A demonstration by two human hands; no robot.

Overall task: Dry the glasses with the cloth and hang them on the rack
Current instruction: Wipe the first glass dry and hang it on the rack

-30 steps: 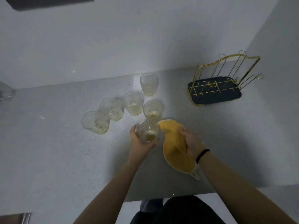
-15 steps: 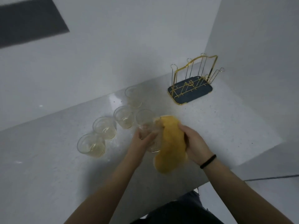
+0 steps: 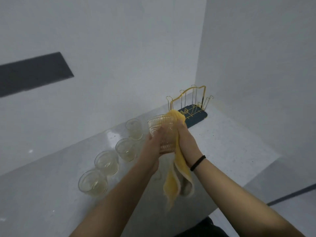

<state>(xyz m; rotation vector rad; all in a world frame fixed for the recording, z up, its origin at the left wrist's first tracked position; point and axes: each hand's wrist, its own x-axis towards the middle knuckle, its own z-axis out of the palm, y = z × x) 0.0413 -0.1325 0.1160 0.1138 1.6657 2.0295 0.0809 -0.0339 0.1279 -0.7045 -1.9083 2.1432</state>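
- Head view: ribbed glass point(image 3: 162, 134) held above the surface point(image 3: 230, 151), tilted, rim toward the far left.
- Left hand point(image 3: 154, 142) wrapped around the glass body from the left, fingers curled against the ribbed wall.
- Right hand point(image 3: 186, 142) gripping the yellow cloth point(image 3: 177, 168), pressing it against the right side of the glass; upper cloth fold draped over the rim, lower end hanging free below both wrists.
- Black band point(image 3: 198, 163) worn on the right wrist.
- Four clear glasses point(image 3: 106, 162) standing upright in a diagonal row on the surface, left of the hands.
- Gold wire rack point(image 3: 189, 103) on a dark tray point(image 3: 201, 117), in the far corner, no glass on it.
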